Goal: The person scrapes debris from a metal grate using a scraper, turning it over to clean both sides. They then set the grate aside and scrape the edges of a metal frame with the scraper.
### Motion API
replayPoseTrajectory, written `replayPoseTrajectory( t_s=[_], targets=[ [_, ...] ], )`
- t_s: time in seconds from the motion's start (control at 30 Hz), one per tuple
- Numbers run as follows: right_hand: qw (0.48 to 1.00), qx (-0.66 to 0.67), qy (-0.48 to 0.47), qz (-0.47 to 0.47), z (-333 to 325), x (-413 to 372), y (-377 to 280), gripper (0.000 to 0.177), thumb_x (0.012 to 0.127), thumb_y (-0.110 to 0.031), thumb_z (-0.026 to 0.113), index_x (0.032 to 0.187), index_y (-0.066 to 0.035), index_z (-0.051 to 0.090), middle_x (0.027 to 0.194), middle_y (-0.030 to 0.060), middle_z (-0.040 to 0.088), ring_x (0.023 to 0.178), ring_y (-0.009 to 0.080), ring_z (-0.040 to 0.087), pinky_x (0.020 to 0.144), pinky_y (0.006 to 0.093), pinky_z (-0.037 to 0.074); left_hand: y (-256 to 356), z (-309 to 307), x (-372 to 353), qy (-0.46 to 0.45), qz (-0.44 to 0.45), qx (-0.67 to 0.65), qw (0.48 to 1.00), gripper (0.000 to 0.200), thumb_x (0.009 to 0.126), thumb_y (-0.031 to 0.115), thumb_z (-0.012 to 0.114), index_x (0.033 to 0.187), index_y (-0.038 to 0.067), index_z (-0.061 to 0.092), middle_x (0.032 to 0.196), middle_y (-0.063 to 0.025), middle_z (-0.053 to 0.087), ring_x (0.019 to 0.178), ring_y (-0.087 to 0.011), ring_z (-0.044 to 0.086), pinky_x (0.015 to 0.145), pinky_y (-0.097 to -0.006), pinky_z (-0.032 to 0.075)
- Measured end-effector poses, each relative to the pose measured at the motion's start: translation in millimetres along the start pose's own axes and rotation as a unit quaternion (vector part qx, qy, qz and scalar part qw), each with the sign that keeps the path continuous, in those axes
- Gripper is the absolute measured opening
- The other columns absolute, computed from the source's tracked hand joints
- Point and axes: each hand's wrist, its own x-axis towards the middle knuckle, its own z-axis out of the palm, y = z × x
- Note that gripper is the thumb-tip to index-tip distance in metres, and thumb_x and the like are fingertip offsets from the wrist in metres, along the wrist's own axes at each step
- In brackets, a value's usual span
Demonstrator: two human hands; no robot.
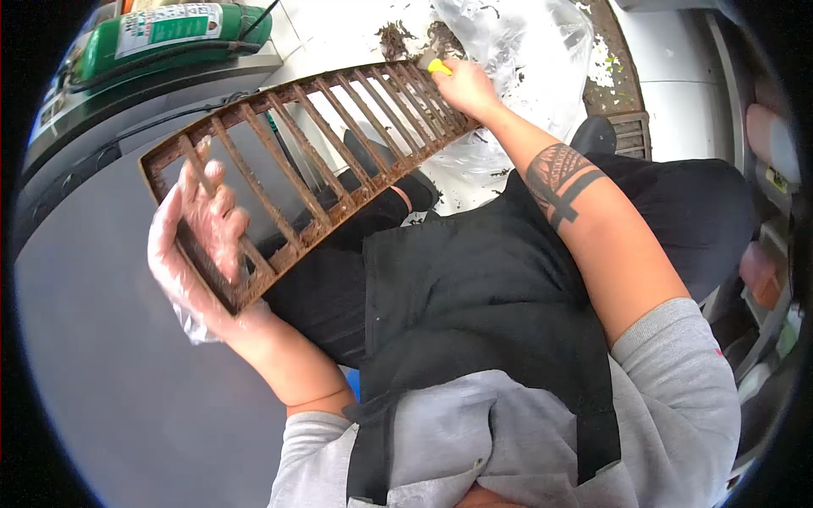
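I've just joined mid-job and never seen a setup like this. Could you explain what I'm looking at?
There's no machine here: a person works with their own two hands. The single picture comes from a camera on their head, looking forward and down, so the black apron is theirs.

The left hand, in a clear plastic glove, grips one end of a rusty metal grate, fingers through its slots. The right hand holds a small yellow-handled tool at the far end; whether it touches the metal is hard to tell.

Beyond, dark flakes and a crumpled clear plastic sheet lie on the white floor.
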Motion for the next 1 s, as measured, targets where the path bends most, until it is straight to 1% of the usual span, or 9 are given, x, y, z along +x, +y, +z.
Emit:
replayPoseTrajectory(
  t_s=[0.07,0.3,0.4,0.47,0.57,0.7,0.77,0.83,1.0],
  targets=[
    [1.000,0.022,-0.004,0.004,7.1,7.9,-6.5,0.036,0.089,-0.034,0.056,0.102,-0.005,0.073,0.101,0.0238,0.073,0.098,0.0420,0.070,0.089,0.0502,0.055,0.5,7.4,1.0,0.020,-0.002,-0.013,1.000,0.054,0.101,0.019,0.053,0.147,-0.007,0.042,0.126,-0.0209,0.059,0.090,-0.0208,0.057,0.066,-0.0305,0.049],
    [0.998,0.062,-0.016,0.002,13.1,23.0,-0.4,0.036,0.087,-0.034,0.059,0.098,-0.004,0.074,0.095,0.0255,0.073,0.096,0.0424,0.071,0.087,0.0475,0.056,6.3,12.5,6.9,0.038,-0.041,0.017,0.998,0.067,0.095,0.016,0.056,0.155,-0.002,0.032,0.121,-0.0165,0.055,0.085,-0.0185,0.056,0.062,-0.0297,0.050],
    [0.998,0.045,0.008,0.034,21.3,24.2,-7.3,0.036,0.087,-0.033,0.059,0.096,-0.002,0.075,0.094,0.0256,0.073,0.097,0.0422,0.071,0.088,0.0468,0.056,1.9,22.9,3.7,0.109,-0.036,0.054,0.992,0.077,0.090,0.015,0.055,0.159,0.001,0.025,0.112,-0.0130,0.052,0.080,-0.0164,0.055,0.059,-0.0297,0.051],
    [0.998,0.011,-0.018,0.054,22.4,27.4,-15.9,0.039,0.089,-0.033,0.060,0.106,-0.001,0.076,0.100,0.0271,0.073,0.099,0.0422,0.071,0.089,0.0469,0.055,-0.4,25.7,3.0,0.111,-0.039,0.059,0.991,0.078,0.090,0.016,0.055,0.159,0.001,0.024,0.110,-0.0123,0.052,0.079,-0.0161,0.055,0.059,-0.0297,0.052],
    [0.991,0.008,-0.017,0.131,26.7,42.0,-30.7,0.037,0.088,-0.032,0.059,0.101,-0.002,0.076,0.100,0.0277,0.073,0.101,0.0436,0.071,0.090,0.0467,0.055,-3.3,30.4,0.6,0.105,-0.041,0.069,0.991,0.078,0.089,0.017,0.055,0.159,0.001,0.024,0.106,-0.0112,0.051,0.078,-0.0157,0.055,0.058,-0.0298,0.052],
    [0.996,0.010,-0.035,0.078,19.7,40.9,-25.1,0.040,0.088,-0.030,0.057,0.096,0.004,0.075,0.100,0.0296,0.072,0.100,0.0434,0.071,0.090,0.0472,0.056,-8.1,31.3,-0.1,0.106,-0.024,0.086,0.990,0.080,0.089,0.018,0.055,0.159,0.001,0.023,0.103,-0.0111,0.051,0.076,-0.0153,0.055,0.057,-0.0304,0.054],
    [0.996,-0.013,-0.042,0.075,14.0,39.9,-21.7,0.039,0.087,-0.028,0.057,0.096,0.005,0.075,0.102,0.0285,0.073,0.101,0.0433,0.071,0.091,0.0479,0.056,-6.9,31.9,1.7,0.103,-0.023,0.089,0.990,0.079,0.089,0.018,0.055,0.159,0.000,0.023,0.104,-0.0117,0.051,0.077,-0.0156,0.055,0.057,-0.0307,0.055],
    [0.979,-0.188,-0.072,0.021,-2.6,32.3,-34.8,0.035,0.085,-0.025,0.058,0.097,0.002,0.076,0.103,0.0262,0.074,0.101,0.0428,0.072,0.091,0.0481,0.056,-7.0,32.3,0.0,0.107,-0.025,0.093,0.990,0.079,0.089,0.018,0.055,0.159,0.000,0.023,0.105,-0.0124,0.052,0.077,-0.0159,0.056,0.058,-0.0310,0.056],
    [0.969,-0.232,-0.083,0.028,-22.5,32.5,-26.4,0.033,0.083,-0.024,0.059,0.100,-0.002,0.078,0.106,0.0239,0.074,0.101,0.0411,0.072,0.092,0.0465,0.057,-11.0,29.6,-1.7,0.081,-0.009,0.116,0.990,0.076,0.090,0.020,0.054,0.158,-0.001,0.025,0.110,-0.0144,0.053,0.079,-0.0168,0.057,0.058,-0.0313,0.057]
  ],
)
